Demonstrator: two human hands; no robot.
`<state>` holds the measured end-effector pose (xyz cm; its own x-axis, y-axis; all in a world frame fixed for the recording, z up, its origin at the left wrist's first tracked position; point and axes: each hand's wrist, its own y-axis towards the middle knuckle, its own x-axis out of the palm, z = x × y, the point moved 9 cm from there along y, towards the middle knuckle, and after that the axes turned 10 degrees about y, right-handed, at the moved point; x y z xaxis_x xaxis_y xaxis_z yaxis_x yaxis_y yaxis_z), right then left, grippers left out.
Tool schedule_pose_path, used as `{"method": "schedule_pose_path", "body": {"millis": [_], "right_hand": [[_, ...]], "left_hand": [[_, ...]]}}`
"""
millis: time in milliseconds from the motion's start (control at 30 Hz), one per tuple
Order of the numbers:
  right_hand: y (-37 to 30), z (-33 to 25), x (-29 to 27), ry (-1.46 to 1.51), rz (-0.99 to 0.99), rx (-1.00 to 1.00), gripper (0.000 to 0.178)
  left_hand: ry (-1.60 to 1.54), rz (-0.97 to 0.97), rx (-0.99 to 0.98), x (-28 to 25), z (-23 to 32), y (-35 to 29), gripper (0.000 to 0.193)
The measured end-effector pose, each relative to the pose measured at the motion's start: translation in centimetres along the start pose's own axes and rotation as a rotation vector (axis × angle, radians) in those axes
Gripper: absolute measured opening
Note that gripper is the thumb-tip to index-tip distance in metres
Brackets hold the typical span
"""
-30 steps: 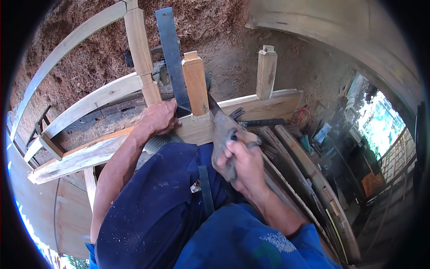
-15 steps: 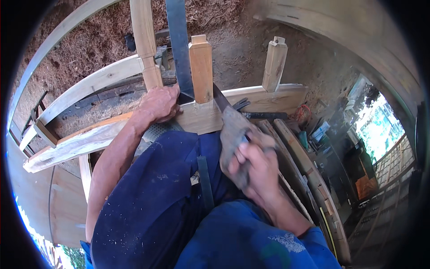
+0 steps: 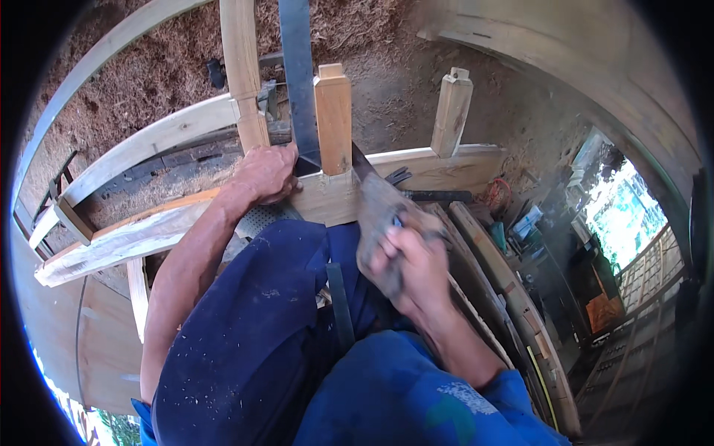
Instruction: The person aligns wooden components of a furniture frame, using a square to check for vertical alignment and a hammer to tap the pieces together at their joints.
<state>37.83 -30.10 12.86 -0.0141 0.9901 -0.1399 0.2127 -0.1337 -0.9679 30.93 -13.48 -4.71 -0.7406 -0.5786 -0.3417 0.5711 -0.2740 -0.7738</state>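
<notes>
My right hand (image 3: 416,256) is wrapped round the worn wooden handle of a handsaw (image 3: 390,201), blurred by motion. The saw's dark blade runs up to the right side of a short squared wooden post (image 3: 333,123), at the pale wooden rail (image 3: 323,199) the post rises from. My left hand (image 3: 268,175) grips the rail to the left of that post, fingers bent over it. Beside its fingertips stands a long flat grey metal strip (image 3: 299,82); whether the fingers touch it, I cannot tell. My leg in dark blue trousers lies against the rail's near side.
A second short post (image 3: 452,111) rises from the rail farther right. Curved wooden pieces (image 3: 160,130) and a taller post (image 3: 242,67) stand at the left. Long boards (image 3: 513,297) lie to the right, near a dark tool handle (image 3: 439,196). Wood shavings cover the ground beyond.
My right hand and the saw handle have shifted slightly left along the stroke. My left hand keeps its place on the rail. The whole view has tilted a little.
</notes>
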Motion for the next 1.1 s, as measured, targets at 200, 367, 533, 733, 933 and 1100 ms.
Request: {"method": "schedule_pose_path", "body": {"millis": [200,367,533,733,933,1100], "right_hand": [[2.4,0.7,0.6,0.017,-0.021,0.007,0.007],[-1.4,-0.6,0.2,-0.007,0.019,-0.002,0.017],[3.5,1.1,0.4,-0.014,-0.046,-0.023,0.021],[-3.2,-1.0,-0.3,-0.012,-0.039,-0.015,0.005],[2.9,1.2,0.5,0.007,-0.021,-0.015,0.015],[-2.3,-0.9,0.4,-0.029,-0.056,-0.067,0.019]], "left_hand": [[-0.026,0.042,0.005,-0.2,0.3,-0.2,0.045],[0.014,-0.018,-0.027,1.8,-0.5,0.1,0.044],[-0.008,0.037,0.011,-0.2,0.4,0.0,0.046],[0.040,0.044,0.014,-0.4,0.4,-0.5,0.041],[0.019,0.052,0.015,1.1,0.0,0.4,0.042],[-0.023,0.086,0.016,0.7,0.0,-0.6,0.048]]}}
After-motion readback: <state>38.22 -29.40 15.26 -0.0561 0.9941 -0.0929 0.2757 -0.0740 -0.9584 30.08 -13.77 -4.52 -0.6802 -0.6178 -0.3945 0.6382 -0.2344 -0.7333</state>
